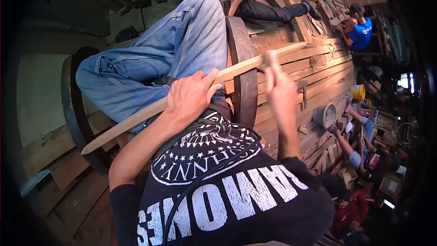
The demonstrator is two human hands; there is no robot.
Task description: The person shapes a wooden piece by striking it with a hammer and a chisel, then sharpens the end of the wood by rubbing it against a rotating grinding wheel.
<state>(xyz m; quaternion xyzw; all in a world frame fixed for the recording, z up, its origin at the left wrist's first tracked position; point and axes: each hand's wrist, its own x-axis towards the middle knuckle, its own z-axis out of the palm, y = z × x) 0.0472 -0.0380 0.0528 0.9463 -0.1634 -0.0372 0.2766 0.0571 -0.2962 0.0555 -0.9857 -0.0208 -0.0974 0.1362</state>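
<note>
My left hand (189,95) is wrapped around a long, slim wooden strip (246,67), which narrows to a blunt point at the lower left. The strip slants up to the right across my lap and over a curved dark band (241,50). Toward its far end, my right hand (282,89) is smeared by motion, its fingertips right at the strip. At those fingertips shows a small greyish-brown piece (270,58), pressed against the wood; I cannot tell what it is.
Wooden planks (314,75) run to the right, with a metal clamp (302,93) on them. A grey bucket (325,116) and a yellow bucket (358,92) stand beyond. One co-worker (255,0) sits close at the top; a person in blue (360,32) and others are farther off.
</note>
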